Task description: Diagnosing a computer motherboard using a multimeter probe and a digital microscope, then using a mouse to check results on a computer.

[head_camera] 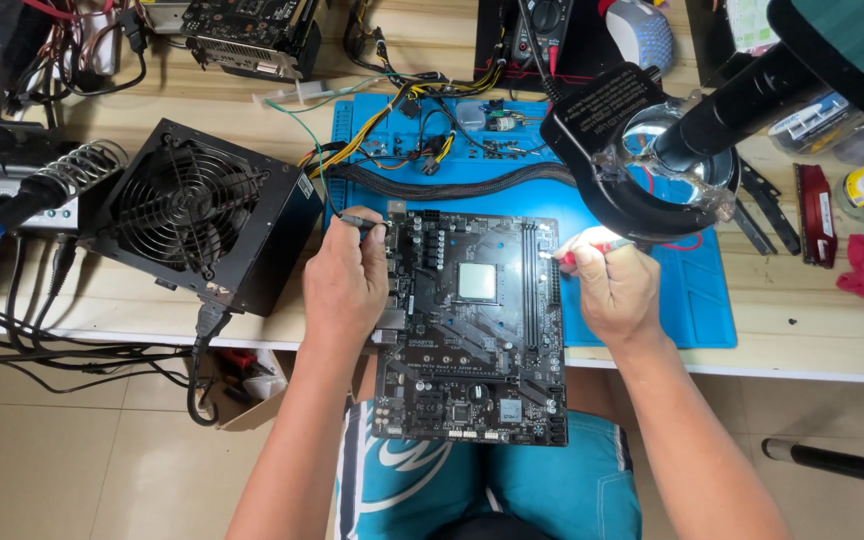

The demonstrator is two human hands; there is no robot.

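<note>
From the head camera, a black computer board (pixel 472 325) lies half on the blue mat (pixel 702 300) and half over the person's lap, between both hands. The left hand (pixel 345 285) pinches a thin black probe (pixel 362 222) at the board's top left corner. The right hand (pixel 612 290) grips a red probe (pixel 584 251) at the board's right edge, under the round magnifier lamp (pixel 642 150), with a black power box (pixel 207 210) off to the left.

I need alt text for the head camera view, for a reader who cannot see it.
A person's left hand and right hand each hold a thin probe against a black motherboard at the edge of a workbench, with a black power supply to its left.
</note>
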